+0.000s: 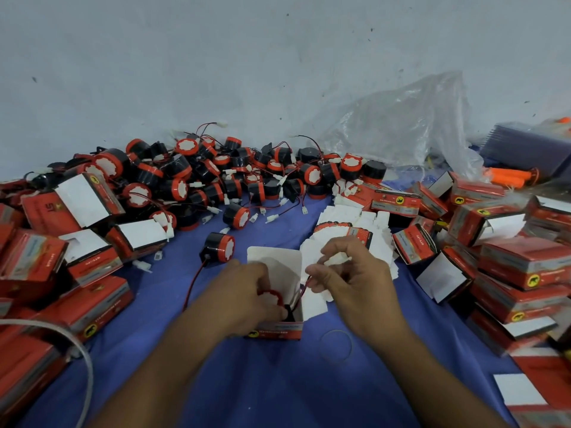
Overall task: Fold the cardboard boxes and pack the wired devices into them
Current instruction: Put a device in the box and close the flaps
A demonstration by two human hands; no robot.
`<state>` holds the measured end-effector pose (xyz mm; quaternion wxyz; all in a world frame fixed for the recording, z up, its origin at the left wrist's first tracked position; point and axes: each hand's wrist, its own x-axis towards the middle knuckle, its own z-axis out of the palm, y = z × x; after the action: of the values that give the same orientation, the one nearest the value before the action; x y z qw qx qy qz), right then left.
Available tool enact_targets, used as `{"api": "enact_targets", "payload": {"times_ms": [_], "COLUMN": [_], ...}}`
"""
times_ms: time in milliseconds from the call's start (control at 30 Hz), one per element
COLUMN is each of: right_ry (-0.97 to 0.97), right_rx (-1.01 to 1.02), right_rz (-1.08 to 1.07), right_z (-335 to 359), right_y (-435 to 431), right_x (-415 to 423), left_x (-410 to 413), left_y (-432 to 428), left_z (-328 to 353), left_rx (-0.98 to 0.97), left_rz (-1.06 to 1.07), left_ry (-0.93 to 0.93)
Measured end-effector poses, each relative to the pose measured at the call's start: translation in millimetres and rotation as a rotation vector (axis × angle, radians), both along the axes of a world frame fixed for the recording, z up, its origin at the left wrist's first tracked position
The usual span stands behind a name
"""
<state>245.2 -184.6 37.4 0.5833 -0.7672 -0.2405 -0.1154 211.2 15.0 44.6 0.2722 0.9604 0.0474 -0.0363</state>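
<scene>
While left hand (247, 288) grips a device (271, 296) in the box (275, 257), right hand (352, 282) pinches its connector (338, 259) (white plug).

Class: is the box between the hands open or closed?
Open. The box has its white flap standing up, with a device visible inside.

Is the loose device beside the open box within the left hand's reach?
Probably yes: the loose device lies close on the cloth, unblocked, though the left hand holds another device in the box.

Stained grey wall (216, 57), blue floor cloth (278, 381)
</scene>
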Motion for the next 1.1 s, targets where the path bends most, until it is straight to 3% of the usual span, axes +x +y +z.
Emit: {"api": "enact_targets", "payload": {"times_ms": [133,267,400,567,767,833,967,1100], "right_ry": [-0.226,-0.407,-0.417,-0.444,-0.308,-0.135,0.380,0.500], "right_rx": [-0.195,-0.564,-0.770,-0.853,-1.028,-0.903,-0.289,-0.134], "right_rz": [0.043,0.111,0.151,0.168,0.195,0.219,0.132,-0.080], "right_z": [-4,-7,-7,-2,-4,-3,-7,-25], "right_y": [6,10,15,10,7,11,16,27], "right_x": [-7,-6,-7,-7,-10,-7,-3,-1], "left_x": [-1,-3,-2,-1,-5,-6,-9,-9], "left_y": [-2,-4,-2,1,0,0,-1,0], "left_z": [-3,-3,-4,0,2,4,7,8], "left_rx": [-0.064,-0.070,-0.031,0.006,0.049,0.049,0.031,-0.017], "left_rz": [-0.001,-0.040,-0.053,-0.081,-0.084,-0.124,-0.123,-0.156], "left_ry": [-0.047,-0.074,-0.079,-0.049,-0.060,-0.062,-0.063,-0.050]}}
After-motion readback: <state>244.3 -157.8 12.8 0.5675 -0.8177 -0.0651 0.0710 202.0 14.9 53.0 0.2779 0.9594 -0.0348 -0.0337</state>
